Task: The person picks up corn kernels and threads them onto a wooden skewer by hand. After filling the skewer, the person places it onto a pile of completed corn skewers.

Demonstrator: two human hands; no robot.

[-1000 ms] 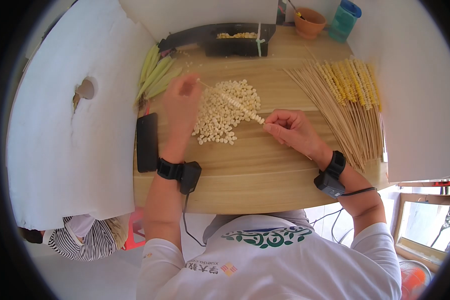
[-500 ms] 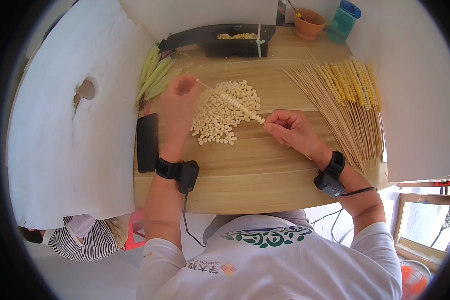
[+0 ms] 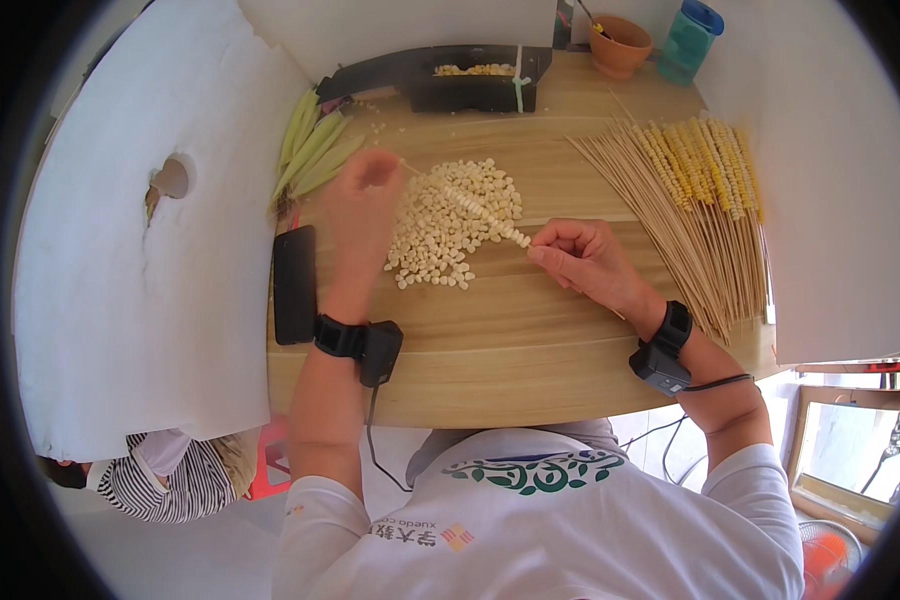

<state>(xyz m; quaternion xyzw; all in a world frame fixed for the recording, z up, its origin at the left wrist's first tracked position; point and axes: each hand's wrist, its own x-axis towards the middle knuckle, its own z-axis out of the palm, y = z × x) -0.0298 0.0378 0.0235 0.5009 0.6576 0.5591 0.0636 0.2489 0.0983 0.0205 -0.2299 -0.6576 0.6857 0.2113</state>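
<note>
My right hand (image 3: pixel 588 262) pinches a thin wooden skewer (image 3: pixel 425 175) just below a row of pale corn kernels (image 3: pixel 485 215) threaded along it. The skewer slants up to the left, over a pile of loose corn kernels (image 3: pixel 435 245) on the table. At its upper end is my left hand (image 3: pixel 365 190), thumb and finger closed together, slightly blurred. A small pale bit, seemingly a corn kernel, is at those fingertips, mostly hidden.
Bare skewers (image 3: pixel 660 230) and finished yellow corn skewers (image 3: pixel 705 165) lie at the right. Green husks (image 3: pixel 315 150) and a black phone (image 3: pixel 295 285) are at the left. Behind stand a black kernel container (image 3: pixel 470 92), a clay pot (image 3: pixel 620 48) and a teal jug (image 3: pixel 688 45). A seated person (image 3: pixel 175 475) is lower left.
My left hand has shifted slightly right at the skewer's upper end. My right hand keeps its grip in nearly the same place.
</note>
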